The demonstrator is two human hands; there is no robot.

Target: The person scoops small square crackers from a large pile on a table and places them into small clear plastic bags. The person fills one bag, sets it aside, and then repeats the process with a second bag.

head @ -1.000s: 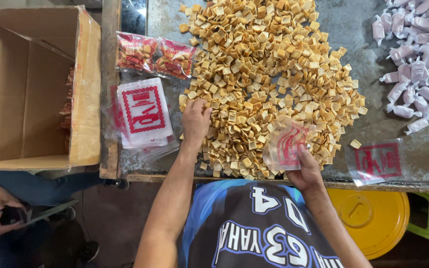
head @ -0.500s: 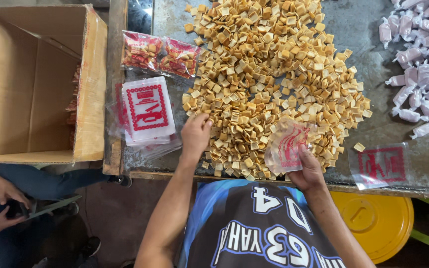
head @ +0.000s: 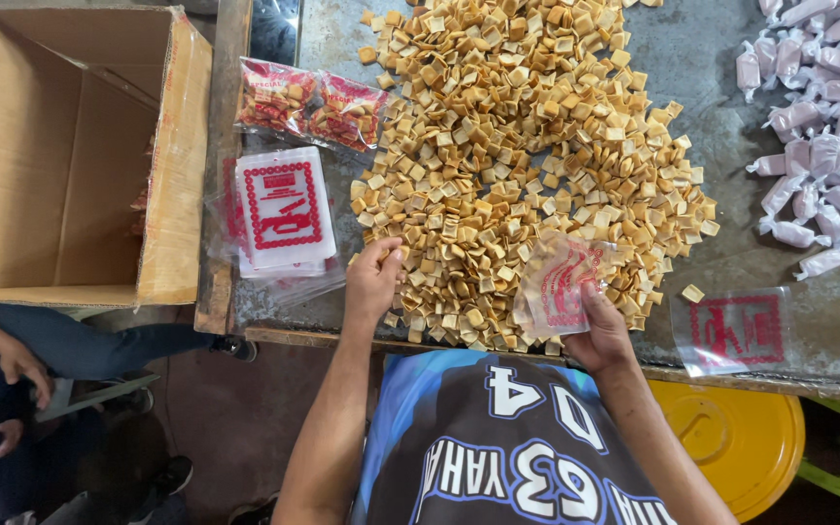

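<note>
Crackers (head: 527, 146), small golden squares, lie in one broad heap on the grey metal table (head: 731, 243), too many to count, with a single stray piece just right of the heap's lower edge. Compared with half a second ago, the left hand (head: 373, 282) has lifted slightly off the heap's near edge and its fingers have curled tighter, while the right hand (head: 603, 331) and its bag sit almost where they were.

Now the left hand hovers at the lower left fringe of the heap, knuckles up, fingers bunched together in a pinch; whether any cracker sits inside the pinch cannot be told. The forearm runs straight up from the body toward the table edge. The right hand is at the lower right fringe, fingers closed on the bottom of one clear plastic bag (head: 561, 282) with red print, which it holds over the crackers.

One more empty printed bag (head: 736, 331) lies flat on the table to the right. A small stack of empty bags (head: 284, 209) lies left of the heap, and two filled packets (head: 311, 102) rest just above that stack. Pink wrapped sweets (head: 819, 117) are piled at the far right, too many to count. One open cardboard box (head: 80, 156) stands left of the table.
</note>
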